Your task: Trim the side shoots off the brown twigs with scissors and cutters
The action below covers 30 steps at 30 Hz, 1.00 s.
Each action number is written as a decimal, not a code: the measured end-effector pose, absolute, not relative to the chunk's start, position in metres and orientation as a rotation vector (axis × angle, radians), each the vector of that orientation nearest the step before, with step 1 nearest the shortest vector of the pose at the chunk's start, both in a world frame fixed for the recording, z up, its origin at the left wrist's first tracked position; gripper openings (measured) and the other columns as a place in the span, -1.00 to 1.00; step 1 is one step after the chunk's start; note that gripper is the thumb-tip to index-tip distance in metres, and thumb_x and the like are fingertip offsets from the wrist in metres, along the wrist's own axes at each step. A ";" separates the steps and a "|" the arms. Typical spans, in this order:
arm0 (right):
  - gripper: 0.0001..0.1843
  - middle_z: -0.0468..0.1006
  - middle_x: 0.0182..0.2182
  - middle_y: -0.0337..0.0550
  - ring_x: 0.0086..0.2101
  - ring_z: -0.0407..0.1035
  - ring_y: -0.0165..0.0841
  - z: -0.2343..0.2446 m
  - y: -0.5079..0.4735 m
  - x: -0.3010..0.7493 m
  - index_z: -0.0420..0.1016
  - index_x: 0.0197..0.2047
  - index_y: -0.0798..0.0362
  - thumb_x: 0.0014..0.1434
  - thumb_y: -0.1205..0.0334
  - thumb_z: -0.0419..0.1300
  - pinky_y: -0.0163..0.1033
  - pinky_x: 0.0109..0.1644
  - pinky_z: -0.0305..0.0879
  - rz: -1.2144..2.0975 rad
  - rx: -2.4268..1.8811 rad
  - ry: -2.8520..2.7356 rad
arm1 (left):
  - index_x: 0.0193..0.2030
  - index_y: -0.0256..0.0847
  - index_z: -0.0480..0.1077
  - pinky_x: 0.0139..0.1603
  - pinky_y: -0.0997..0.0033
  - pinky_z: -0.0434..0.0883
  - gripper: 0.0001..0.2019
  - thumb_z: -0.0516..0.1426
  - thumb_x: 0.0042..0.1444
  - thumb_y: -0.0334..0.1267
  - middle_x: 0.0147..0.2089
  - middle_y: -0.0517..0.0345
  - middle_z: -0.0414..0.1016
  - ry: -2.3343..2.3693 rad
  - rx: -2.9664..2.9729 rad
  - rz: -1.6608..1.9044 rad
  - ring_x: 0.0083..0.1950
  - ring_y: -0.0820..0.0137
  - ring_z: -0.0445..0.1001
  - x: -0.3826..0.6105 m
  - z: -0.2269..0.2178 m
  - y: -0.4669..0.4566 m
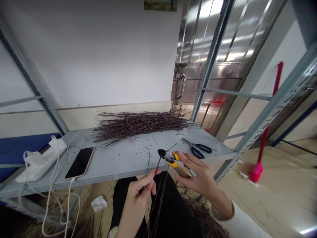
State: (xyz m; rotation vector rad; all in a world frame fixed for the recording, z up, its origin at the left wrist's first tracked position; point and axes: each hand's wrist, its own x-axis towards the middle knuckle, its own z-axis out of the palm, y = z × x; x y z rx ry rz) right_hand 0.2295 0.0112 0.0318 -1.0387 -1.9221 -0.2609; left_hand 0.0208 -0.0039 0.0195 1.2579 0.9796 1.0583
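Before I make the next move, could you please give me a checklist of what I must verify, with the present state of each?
1. Twig held in the left hand: ok, the twig is pinched there.
2. Yellow-handled pliers held in the right hand: ok.
3. Left hand apart from the pliers' tips: ok.
4. Tips closed on the twig: cannot tell.
5. Scissors laid down: ok, beyond the right hand.
6. Tabletop free of scraps: not ok, dark bits lie scattered.

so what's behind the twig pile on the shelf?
Behind the twig pile: the lower wall, plus part of the metal door toward its right end. Shelf directly behind is covered; can't tell what's there.
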 end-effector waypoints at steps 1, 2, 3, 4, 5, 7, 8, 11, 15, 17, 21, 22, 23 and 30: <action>-0.47 0.58 -0.18 -0.02 -0.25 0.48 -0.25 0.029 0.012 0.230 0.30 0.18 0.02 0.11 0.34 0.12 -0.18 -0.16 0.46 -0.371 -1.055 -1.923 | 0.02 -0.22 0.51 -0.70 0.53 -0.15 -0.55 0.13 0.07 -0.02 -0.54 0.27 0.24 0.991 1.255 1.079 -0.68 0.64 -0.15 0.021 0.019 -0.006; -0.47 0.58 -0.18 -0.03 -0.24 0.49 -0.24 0.026 0.014 0.231 0.30 0.19 0.00 0.13 0.33 0.12 -0.17 -0.14 0.46 -0.468 -1.081 -1.926 | 0.01 -0.21 0.52 -0.70 0.54 -0.14 -0.56 0.14 0.06 -0.01 -0.54 0.25 0.26 1.003 1.259 1.097 -0.67 0.63 -0.15 0.021 0.018 -0.007; -0.49 0.59 -0.19 -0.04 -0.26 0.49 -0.24 0.023 0.015 0.232 0.31 0.18 -0.02 0.14 0.32 0.13 -0.17 -0.14 0.46 -0.548 -1.112 -1.931 | -0.01 -0.21 0.53 -0.70 0.54 -0.13 -0.57 0.15 0.06 -0.01 -0.53 0.23 0.28 1.014 1.270 1.111 -0.67 0.63 -0.13 0.021 0.018 -0.008; -0.52 0.59 -0.20 -0.04 -0.28 0.50 -0.24 0.021 0.017 0.233 0.34 0.16 -0.03 0.15 0.30 0.14 -0.17 -0.15 0.46 -0.612 -1.140 -1.934 | -0.04 -0.21 0.55 -0.70 0.54 -0.11 -0.58 0.15 0.06 -0.01 -0.53 0.21 0.29 1.024 1.284 1.119 -0.67 0.62 -0.11 0.020 0.017 -0.009; -0.54 0.60 -0.21 -0.05 -0.30 0.50 -0.23 0.019 0.018 0.235 0.37 0.14 -0.03 0.15 0.29 0.15 -0.17 -0.16 0.46 -0.651 -1.165 -1.938 | -0.06 -0.21 0.56 -0.70 0.54 -0.09 -0.60 0.14 0.07 -0.01 -0.53 0.20 0.30 1.034 1.298 1.124 -0.66 0.61 -0.08 0.020 0.016 -0.010; -0.56 0.60 -0.21 -0.05 -0.28 0.50 -0.23 0.016 0.020 0.237 0.38 0.13 -0.04 0.15 0.30 0.16 -0.16 -0.15 0.45 -0.657 -1.168 -1.943 | -0.07 -0.20 0.56 -0.68 0.55 -0.04 -0.63 0.12 0.10 -0.04 -0.53 0.20 0.31 1.053 1.325 1.139 -0.64 0.58 -0.02 0.019 0.016 -0.011; -0.54 0.60 -0.20 -0.05 -0.26 0.49 -0.22 0.015 0.021 0.238 0.37 0.14 -0.04 0.15 0.31 0.16 -0.16 -0.15 0.45 -0.619 -1.143 -1.942 | -0.06 -0.20 0.55 -0.67 0.56 -0.01 -0.64 0.11 0.11 -0.07 -0.53 0.20 0.31 1.056 1.342 1.146 -0.63 0.57 0.01 0.018 0.016 -0.011; -0.50 0.57 -0.17 -0.02 -0.22 0.48 -0.23 0.012 0.018 0.236 0.34 0.15 0.01 0.12 0.33 0.15 -0.17 -0.14 0.45 -0.328 -1.077 -1.897 | -0.02 -0.20 0.54 -0.62 0.56 0.08 -0.65 0.08 0.12 -0.16 -0.52 0.21 0.30 1.071 1.414 1.168 -0.59 0.53 0.08 0.018 0.019 -0.008; -0.57 0.54 -0.31 -0.06 -0.35 0.44 -0.30 0.015 0.006 0.226 0.46 0.02 0.13 0.06 0.19 0.20 -0.28 -0.33 0.42 0.395 -1.175 -1.751 | -0.18 -0.23 0.60 -0.45 0.50 0.25 -0.70 0.06 0.10 -0.24 -0.55 0.21 0.28 1.107 1.531 1.205 -0.52 0.46 0.22 0.016 0.026 0.004; -0.60 0.51 -0.39 -0.10 -0.41 0.39 -0.34 0.019 0.000 0.222 0.51 -0.09 0.16 0.03 0.11 0.24 -0.30 -0.37 0.37 0.776 -1.148 -1.650 | -0.34 -0.24 0.61 -0.38 0.45 0.29 -0.71 0.05 0.09 -0.26 -0.57 0.21 0.26 1.101 1.579 1.206 -0.50 0.43 0.25 0.015 0.027 0.011; -0.64 0.43 -0.46 -0.20 -0.58 0.20 -0.53 0.026 -0.007 0.223 0.52 -0.21 0.11 0.00 0.03 0.27 -0.40 -0.55 0.20 1.368 -0.926 -1.519 | -0.34 -0.21 0.62 -0.35 0.43 0.31 -0.71 0.03 0.09 -0.32 -0.57 0.23 0.26 1.069 1.645 1.228 -0.52 0.45 0.24 0.011 0.024 0.023; -0.62 0.42 -0.45 -0.22 -0.61 0.17 -0.56 0.026 -0.008 0.224 0.51 -0.20 0.11 -0.02 0.02 0.28 -0.42 -0.59 0.15 1.493 -0.878 -1.485 | -0.29 -0.19 0.62 -0.32 0.41 0.32 -0.70 0.02 0.10 -0.34 -0.55 0.23 0.27 1.045 1.655 1.246 -0.50 0.44 0.26 0.011 0.024 0.024; -0.58 0.43 -0.45 -0.22 -0.64 0.16 -0.58 0.026 -0.009 0.225 0.50 -0.17 0.10 -0.05 0.02 0.30 -0.43 -0.62 0.11 1.620 -0.831 -1.444 | -0.26 -0.18 0.61 -0.27 0.39 0.33 -0.69 0.02 0.11 -0.35 -0.54 0.22 0.28 1.017 1.663 1.263 -0.47 0.43 0.29 0.010 0.024 0.025; -0.51 0.38 -0.52 -0.30 -0.70 0.08 -0.59 0.011 -0.016 0.224 0.43 -0.14 0.06 -0.14 0.01 0.27 -0.47 -0.72 0.05 2.121 -0.396 -1.030 | -0.18 -0.18 0.59 -0.15 0.33 0.34 -0.65 -0.03 0.14 -0.43 -0.48 0.19 0.28 0.911 1.675 1.282 -0.36 0.39 0.35 0.018 0.023 0.021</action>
